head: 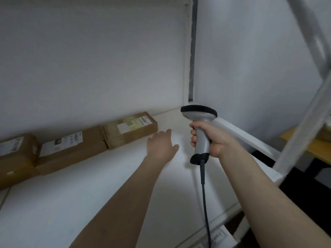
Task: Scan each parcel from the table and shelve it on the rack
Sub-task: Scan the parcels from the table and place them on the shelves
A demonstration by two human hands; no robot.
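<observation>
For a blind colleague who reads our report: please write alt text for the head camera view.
A person's right hand grips a grey barcode scanner above a white rack shelf. The open left hand hovers near the rightmost parcel of three brown cardboard ones lined up along the back wall.

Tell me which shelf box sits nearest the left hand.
The rightmost box, right beside the left hand; the middle box and leftmost box lie farther off.
</observation>
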